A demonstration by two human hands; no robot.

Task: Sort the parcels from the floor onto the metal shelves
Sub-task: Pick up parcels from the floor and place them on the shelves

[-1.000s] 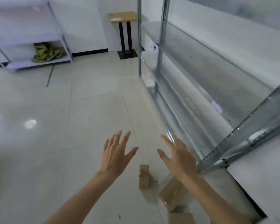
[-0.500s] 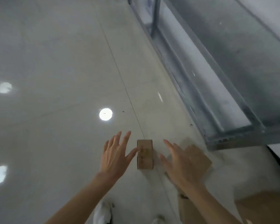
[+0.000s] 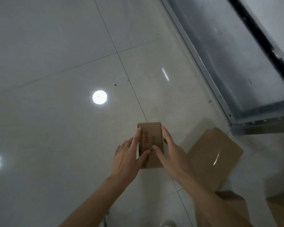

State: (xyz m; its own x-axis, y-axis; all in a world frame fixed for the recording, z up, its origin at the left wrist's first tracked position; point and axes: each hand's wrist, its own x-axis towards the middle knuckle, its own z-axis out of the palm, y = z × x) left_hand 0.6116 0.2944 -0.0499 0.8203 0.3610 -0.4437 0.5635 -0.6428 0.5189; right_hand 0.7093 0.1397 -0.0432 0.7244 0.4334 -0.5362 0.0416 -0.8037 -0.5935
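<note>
A small brown cardboard parcel (image 3: 152, 136) with red print stands on the pale tiled floor. My left hand (image 3: 128, 158) lies against its left side with straight fingers, thumb resting on its top face. My right hand (image 3: 172, 153) lies against its right side the same way, thumb on top. The parcel sits between the two hands and still touches the floor. The lowest metal shelf (image 3: 236, 63) runs along the upper right, its corner (image 3: 231, 123) close to the parcels.
A larger flat parcel (image 3: 216, 154) lies just right of my right hand. Another parcel (image 3: 233, 202) sits under my right forearm, and a third (image 3: 282, 208) shows at the right edge. Open tiled floor (image 3: 56, 112) with lamp reflections spreads to the left.
The view has tipped down and closer to the floor. Both hands have reached forward from hovering apart and closed in on the sides of the small parcel.
</note>
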